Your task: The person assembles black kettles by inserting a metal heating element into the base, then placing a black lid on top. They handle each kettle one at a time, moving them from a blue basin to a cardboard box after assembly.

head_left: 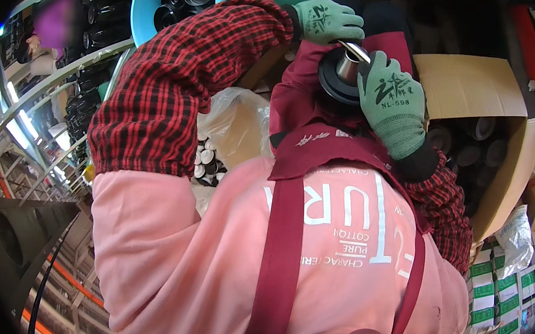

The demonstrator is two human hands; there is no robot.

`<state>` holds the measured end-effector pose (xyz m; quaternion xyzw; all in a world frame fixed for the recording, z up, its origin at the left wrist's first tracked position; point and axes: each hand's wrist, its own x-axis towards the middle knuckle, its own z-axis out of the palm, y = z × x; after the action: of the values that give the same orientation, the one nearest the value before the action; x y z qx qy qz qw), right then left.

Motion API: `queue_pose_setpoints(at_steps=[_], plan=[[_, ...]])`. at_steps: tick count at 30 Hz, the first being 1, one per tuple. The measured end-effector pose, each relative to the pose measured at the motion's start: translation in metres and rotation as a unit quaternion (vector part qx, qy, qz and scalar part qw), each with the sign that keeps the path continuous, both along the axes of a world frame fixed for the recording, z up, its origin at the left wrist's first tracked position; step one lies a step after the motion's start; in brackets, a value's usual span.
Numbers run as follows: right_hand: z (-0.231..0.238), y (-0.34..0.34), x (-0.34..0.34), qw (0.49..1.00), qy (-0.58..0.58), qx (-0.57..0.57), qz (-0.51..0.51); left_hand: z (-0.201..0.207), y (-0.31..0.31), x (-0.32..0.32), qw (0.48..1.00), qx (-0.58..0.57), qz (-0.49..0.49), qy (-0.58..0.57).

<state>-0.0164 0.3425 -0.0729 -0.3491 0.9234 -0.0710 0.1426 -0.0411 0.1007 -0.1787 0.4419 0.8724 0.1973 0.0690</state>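
Observation:
My right hand (391,98), in a green knit glove, is closed around the side of a black round part with a shiny steel neck (348,69). Its thumb presses near the top of the steel. A curved shiny metal strip (355,49) spans the gap between both hands. At the strip's far end is my left hand (329,22), also gloved, its fingers bent together against it; the fingertips' undersides are hidden. The black part rests over my lap, against the dark red apron (322,150).
A light blue tub (142,7) at upper left holds black round parts. To the right stands an open cardboard box (468,87) with more dark parts. A clear plastic bag (240,121) lies near small white-and-black caps (205,160). Another person (49,27) is at far left.

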Motion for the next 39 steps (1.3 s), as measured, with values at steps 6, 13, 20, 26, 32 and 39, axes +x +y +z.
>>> queue_pose_setpoints(at_steps=[6, 13, 20, 26, 32, 39], plan=[[-0.063, 0.015, -0.055, 0.955, 0.153, -0.246, 0.062, 0.022, -0.005, -0.003, 0.985, 0.029, 0.169, 0.003], [-0.150, -0.057, -0.168, 0.972, 0.033, -0.234, -0.006, -0.001, 0.014, 0.115, 0.776, 0.399, 0.411, -0.262], [-0.186, -0.103, -0.197, 0.977, 0.007, -0.192, -0.089, 0.048, 0.050, 0.138, 0.845, 0.350, 0.373, -0.155], [-0.093, -0.062, -0.151, 0.875, -0.103, -0.339, 0.330, 0.037, -0.020, 0.124, 0.540, 0.572, 0.578, -0.215], [-0.052, -0.123, -0.133, 0.869, -0.251, -0.426, -0.005, -0.001, -0.046, 0.095, 0.665, 0.426, 0.611, -0.063], [-0.073, -0.335, -0.214, 0.760, -0.388, -0.503, -0.134, -0.101, -0.083, 0.093, 0.734, 0.075, 0.675, 0.017]])
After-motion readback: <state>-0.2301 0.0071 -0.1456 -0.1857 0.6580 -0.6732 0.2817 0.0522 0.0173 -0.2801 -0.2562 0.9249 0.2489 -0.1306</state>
